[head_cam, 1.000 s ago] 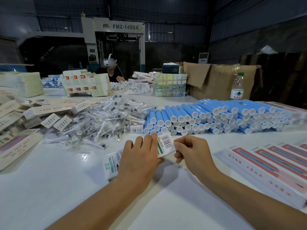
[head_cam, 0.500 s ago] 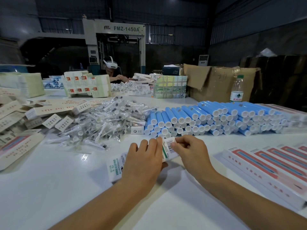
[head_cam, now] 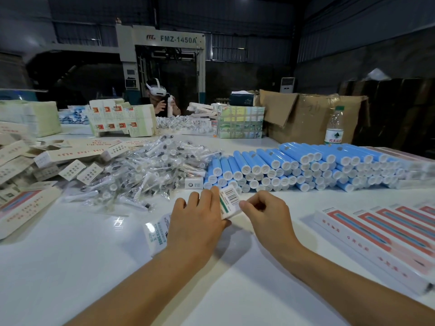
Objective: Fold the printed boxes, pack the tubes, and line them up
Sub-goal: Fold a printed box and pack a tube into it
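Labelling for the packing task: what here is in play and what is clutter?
In play: box held by left hand and right hand; blue tubes; finished boxes.
Clutter: water bottle; cardboard carton; bagged brush heads.

Bare white bench (head_cam: 70,267) open across lower left and bottom centre, my arms pass freely. Ahead, blue tubes (head_cam: 294,168) wall off centre right; bagged brush-head heap (head_cam: 146,175) blocks centre left. Flat printed boxes (head_cam: 381,234) fill lower right edge.
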`<state>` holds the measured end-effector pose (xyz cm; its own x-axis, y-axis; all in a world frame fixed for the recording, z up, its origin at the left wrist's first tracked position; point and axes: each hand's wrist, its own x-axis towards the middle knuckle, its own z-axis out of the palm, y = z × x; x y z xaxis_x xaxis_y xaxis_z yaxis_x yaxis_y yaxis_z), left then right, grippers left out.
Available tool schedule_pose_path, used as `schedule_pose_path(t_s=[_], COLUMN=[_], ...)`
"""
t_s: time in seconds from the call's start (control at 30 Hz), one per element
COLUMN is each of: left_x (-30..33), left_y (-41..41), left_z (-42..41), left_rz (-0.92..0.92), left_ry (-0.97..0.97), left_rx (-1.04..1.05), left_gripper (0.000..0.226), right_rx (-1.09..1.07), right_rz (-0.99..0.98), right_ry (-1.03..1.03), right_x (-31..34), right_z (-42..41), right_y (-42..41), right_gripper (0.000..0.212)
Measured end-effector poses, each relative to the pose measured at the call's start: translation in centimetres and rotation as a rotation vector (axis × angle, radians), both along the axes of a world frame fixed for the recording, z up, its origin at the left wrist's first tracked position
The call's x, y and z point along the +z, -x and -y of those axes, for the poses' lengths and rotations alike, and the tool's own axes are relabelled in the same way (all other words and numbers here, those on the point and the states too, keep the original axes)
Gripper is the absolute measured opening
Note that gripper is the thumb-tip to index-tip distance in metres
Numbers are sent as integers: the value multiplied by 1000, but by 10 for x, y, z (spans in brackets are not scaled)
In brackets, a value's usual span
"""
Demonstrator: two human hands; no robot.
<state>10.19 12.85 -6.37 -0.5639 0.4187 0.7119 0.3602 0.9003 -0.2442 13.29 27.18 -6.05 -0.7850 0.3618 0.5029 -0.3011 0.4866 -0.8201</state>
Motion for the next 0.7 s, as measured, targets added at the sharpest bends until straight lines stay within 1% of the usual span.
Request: schedule_pose_path(t_s=[0.1,0.17,0.23,0.27,0.3,0.33,0.37,0.43,0.47,0.5,0.53,0.57,0.63,0.7], left_x=[-1,2,3,7,13,21,30,47,51,52,52,49,43,33], left_y=[0,-3,3,6,8,9,9,9,10,12,14,14,11,9], left_z=[0,-1,-1,1,4,9,14,22,24,25,25,23,16,9], left_rz=[35,120,189,225,253,269,332,587,725,875,998,1075,1138,1164], left_ry=[30,48,-9,-73,-196,-400,-655,-1279,-1586,-1825,-2002,-2116,-2219,-2253], left_rx=[-20,5,24,13,-31,-135,-272,-536,-602,-624,-649,-661,-653,-621], left_gripper=[83,87,79,73,68,63,57,43,37,34,32,32,33,35], right_rx=[2,27,94,144,192,228,252,280,297,317,338,357,394,394], right_rz=[-14,-32,-40,-42,-39,-34,-29,-24,-20,-11,9,38,98,123], right_ry=[-59,-54,14,69,125,164,176,149,117,73,20,-48,-180,-294], right_x=[-4,-4,-1,1,2,2,1,-1,-1,-2,-2,-2,-3,-5], right_z=[2,1,1,1,1,2,2,5,7,9,11,14,19,23], right_y=[0,-2,-3,-3,-4,-5,-6,-7,-8,-8,-8,-7,-5,-3], right_gripper=[30,30,24,19,15,14,14,13,13,18,27,37,53,51])
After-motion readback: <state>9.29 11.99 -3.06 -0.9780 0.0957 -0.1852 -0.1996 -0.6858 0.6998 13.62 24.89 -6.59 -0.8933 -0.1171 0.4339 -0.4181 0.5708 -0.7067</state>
